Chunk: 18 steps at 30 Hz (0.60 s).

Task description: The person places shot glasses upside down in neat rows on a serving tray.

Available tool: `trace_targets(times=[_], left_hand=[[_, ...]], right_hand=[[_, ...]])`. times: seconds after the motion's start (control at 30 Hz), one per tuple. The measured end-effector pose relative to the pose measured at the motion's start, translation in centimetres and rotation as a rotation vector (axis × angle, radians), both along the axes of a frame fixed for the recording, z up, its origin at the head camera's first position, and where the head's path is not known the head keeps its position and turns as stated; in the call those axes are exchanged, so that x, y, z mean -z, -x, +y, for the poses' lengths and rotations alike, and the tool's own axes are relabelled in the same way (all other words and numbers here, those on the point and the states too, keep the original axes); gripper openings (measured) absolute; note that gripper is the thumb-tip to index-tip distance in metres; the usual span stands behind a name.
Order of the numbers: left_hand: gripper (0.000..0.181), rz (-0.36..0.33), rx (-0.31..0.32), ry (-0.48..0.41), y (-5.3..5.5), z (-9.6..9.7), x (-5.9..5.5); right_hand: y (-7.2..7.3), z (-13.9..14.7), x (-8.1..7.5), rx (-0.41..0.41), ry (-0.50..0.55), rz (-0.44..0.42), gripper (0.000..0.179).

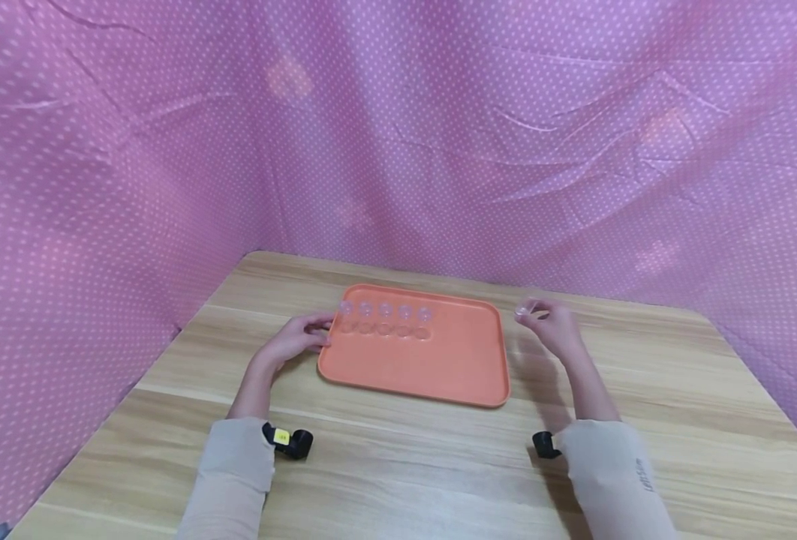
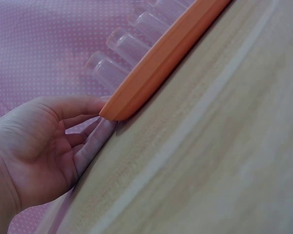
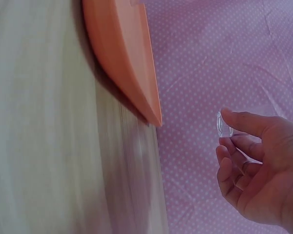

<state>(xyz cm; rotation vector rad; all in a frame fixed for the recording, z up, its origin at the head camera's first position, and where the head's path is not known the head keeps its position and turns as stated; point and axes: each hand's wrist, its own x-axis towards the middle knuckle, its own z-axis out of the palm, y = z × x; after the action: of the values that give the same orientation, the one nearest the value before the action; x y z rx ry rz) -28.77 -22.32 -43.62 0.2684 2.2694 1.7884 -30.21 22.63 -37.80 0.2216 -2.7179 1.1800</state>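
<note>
An orange tray (image 1: pixel 462 367) lies on the wooden table. Along its far left part stands a row of several clear cups (image 1: pixel 385 311), seen side-on as tall clear cups (image 2: pixel 107 70) in the left wrist view. My left hand (image 1: pixel 293 341) holds the tray's left edge, thumb at the rim and fingers lower against the side. Off the tray's right side, my right hand (image 1: pixel 555 330) pinches a small clear cup (image 3: pixel 222 126) between thumb and fingers, raised above the table. Much of that cup is hidden by the hand.
The wooden table (image 1: pixel 398 465) reaches back to a pink dotted cloth (image 1: pixel 439 150) that hangs behind and at the sides. Black wrist cameras (image 1: pixel 297 444) sit at both cuffs. The tray has a raised rim.
</note>
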Motion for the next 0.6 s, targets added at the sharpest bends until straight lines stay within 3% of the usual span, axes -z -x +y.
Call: trace_targets(times=[0.37,0.6], left_hand=[[0.054,-0.003,-0.007,0.001,0.0,0.0,-0.1],[0.054,-0.003,-0.005,0.004,0.0,0.0,-0.1]], right_hand=[[0.3,-2.2,-0.4,-0.009,-0.028,-0.037,0.041],[0.5,-4.0,-0.1,-0.041,-0.009,0.027,0.034]])
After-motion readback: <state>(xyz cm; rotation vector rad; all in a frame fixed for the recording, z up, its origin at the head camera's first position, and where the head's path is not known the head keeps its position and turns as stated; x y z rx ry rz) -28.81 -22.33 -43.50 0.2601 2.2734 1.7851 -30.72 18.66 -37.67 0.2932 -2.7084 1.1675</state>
